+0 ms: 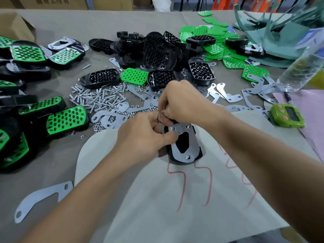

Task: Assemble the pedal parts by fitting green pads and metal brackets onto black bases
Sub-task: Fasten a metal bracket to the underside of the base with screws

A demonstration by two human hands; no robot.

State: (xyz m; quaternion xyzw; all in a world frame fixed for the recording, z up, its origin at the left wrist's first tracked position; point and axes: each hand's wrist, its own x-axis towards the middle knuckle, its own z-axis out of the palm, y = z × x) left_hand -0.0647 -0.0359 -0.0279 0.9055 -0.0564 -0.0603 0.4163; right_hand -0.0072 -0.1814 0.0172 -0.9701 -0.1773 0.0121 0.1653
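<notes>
I'm at the fastening step: my left hand [140, 135] grips the black base [182, 161], which lies on the pale sheet [175, 199] at my edge of the bench [57, 165]. Its thumb presses the metal bracket [191, 146] down beside one of its three nuts [188, 157], while my right hand [182, 102] is curled round the base's far end, anything small it may pinch being hidden. Next, I judge, the nuts need tightening without the bracket shifting off its holes. Nothing is binned: screws [98, 99], green pads [134, 76] and spare bases [159, 57] lie in loose heaps, and the cardboard box [15, 27] at far left shows no contents.
</notes>
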